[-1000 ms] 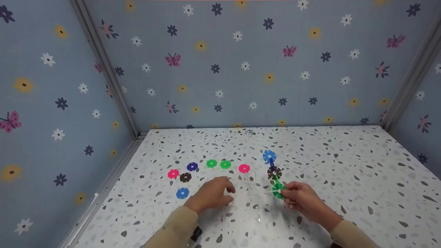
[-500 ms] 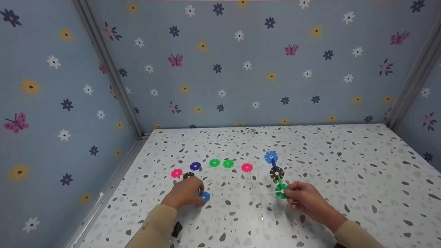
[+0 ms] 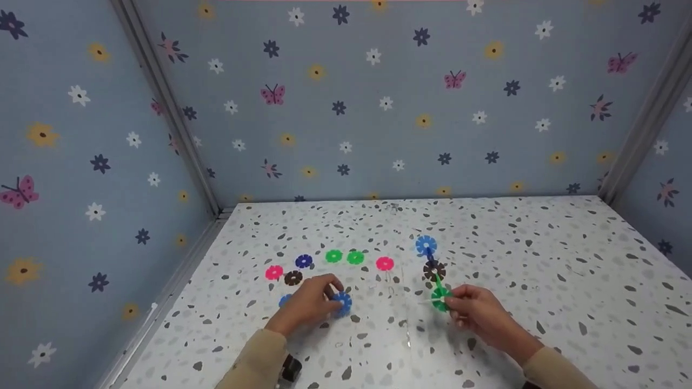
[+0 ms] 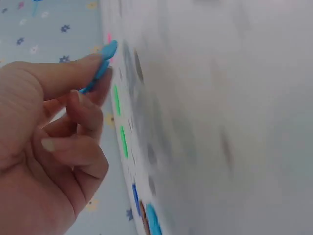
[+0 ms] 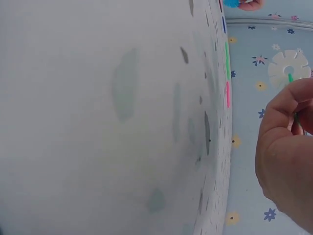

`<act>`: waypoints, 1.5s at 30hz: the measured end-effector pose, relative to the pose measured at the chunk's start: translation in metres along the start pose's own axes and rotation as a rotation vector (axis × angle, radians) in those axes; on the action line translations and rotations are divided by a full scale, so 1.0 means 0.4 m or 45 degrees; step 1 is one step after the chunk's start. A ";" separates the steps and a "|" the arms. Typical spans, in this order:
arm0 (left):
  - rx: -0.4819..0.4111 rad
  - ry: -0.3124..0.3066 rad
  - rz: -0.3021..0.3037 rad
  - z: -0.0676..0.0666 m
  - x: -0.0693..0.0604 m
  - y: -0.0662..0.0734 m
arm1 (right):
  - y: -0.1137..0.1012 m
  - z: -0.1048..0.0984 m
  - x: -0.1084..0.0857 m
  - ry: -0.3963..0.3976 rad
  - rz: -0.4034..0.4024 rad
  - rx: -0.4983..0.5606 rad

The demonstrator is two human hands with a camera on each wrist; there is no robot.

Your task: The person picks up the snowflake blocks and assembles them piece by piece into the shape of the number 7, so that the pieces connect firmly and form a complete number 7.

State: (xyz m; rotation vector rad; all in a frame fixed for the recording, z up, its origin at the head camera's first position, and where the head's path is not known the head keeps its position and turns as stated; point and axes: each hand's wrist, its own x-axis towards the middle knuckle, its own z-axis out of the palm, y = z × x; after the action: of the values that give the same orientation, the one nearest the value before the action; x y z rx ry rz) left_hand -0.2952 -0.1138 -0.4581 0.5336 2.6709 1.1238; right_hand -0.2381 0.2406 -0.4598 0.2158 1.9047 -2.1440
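My left hand (image 3: 309, 301) pinches a blue notched plastic disc (image 3: 342, 304) between thumb and finger, above the table; in the left wrist view that blue disc (image 4: 101, 68) appears nearly edge-on. A second blue disc (image 3: 284, 300) lies behind this hand, partly hidden. My right hand (image 3: 478, 309) pinches a green disc (image 3: 440, 299) at the near end of a chain of interlocked discs. Beyond it follow a brown disc (image 3: 434, 271), a dark blue one (image 3: 430, 254) seen edge-on and a light blue disc (image 3: 426, 245). A white disc (image 5: 288, 68) joins the green one.
Loose discs lie flat on the speckled table (image 3: 513, 243): pink (image 3: 274, 272), brown (image 3: 293, 278), dark blue (image 3: 304, 261), two green (image 3: 334, 256) and another pink (image 3: 385, 263). Flower-patterned panels (image 3: 346, 124) enclose the back and sides.
My left hand went left to the loose discs, took hold of a blue disc and came partway back right with it. The right hand and the chain have hardly moved.
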 end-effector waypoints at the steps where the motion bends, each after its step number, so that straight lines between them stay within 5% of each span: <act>1: -0.069 0.025 0.018 0.011 0.005 0.008 | -0.001 0.000 0.000 0.005 0.003 0.002; 7: -0.406 0.109 0.047 0.081 0.023 0.063 | -0.001 0.002 0.001 0.007 0.003 0.022; 15: -0.601 0.076 0.000 0.157 0.032 0.129 | 0.000 0.009 0.003 -0.010 0.015 0.053; 31: -0.738 0.087 0.055 0.211 0.049 0.182 | 0.006 0.013 0.004 -0.094 0.010 0.031; 45: -0.678 0.118 0.077 0.235 0.064 0.218 | 0.010 0.038 0.019 0.252 0.064 -0.078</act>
State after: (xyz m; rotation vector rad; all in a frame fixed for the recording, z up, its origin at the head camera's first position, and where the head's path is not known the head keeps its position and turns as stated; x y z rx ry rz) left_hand -0.2675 0.0139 -0.4615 0.4683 2.2862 1.8277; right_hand -0.2433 0.2242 -0.4638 0.4742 2.0442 -2.0960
